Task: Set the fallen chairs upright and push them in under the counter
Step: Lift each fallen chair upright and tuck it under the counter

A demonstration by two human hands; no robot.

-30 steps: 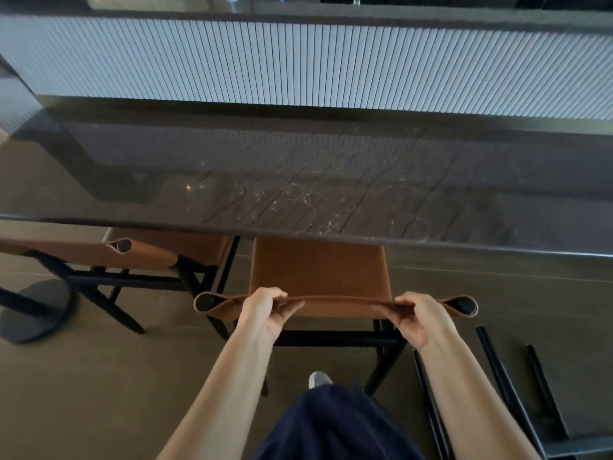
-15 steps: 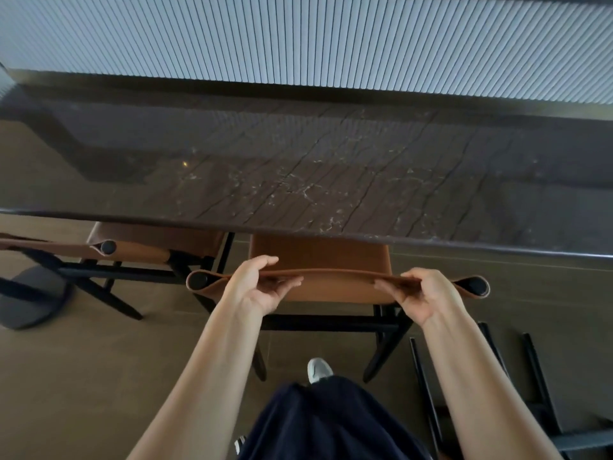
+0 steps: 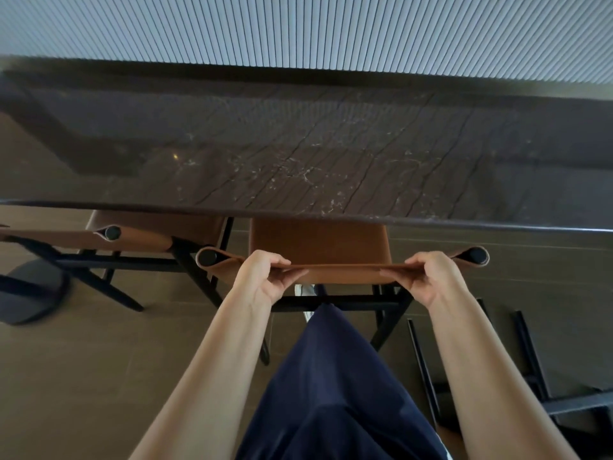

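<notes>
The chair (image 3: 318,247) has slid farther under the counter (image 3: 298,154), its tan seat now partly beneath the dark edge. The left hand (image 3: 262,277) and right hand (image 3: 431,277) each clamp its leather backrest (image 3: 345,268), fingers curled over the top.

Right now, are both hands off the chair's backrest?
No, the left hand and the right hand each grip the top edge of the tan backrest.

Fluted panel (image 3: 331,28): pale grey-white, fine vertical ribs, spanning full width at top of view; dark shadowed strip along lower edge.
Floor (image 3: 99,376): large matte brown-beige tiles, thin straight grout lines.
Round base (image 3: 30,293): dark flat disc, resting on floor at left edge, partly cut off by frame.
</notes>
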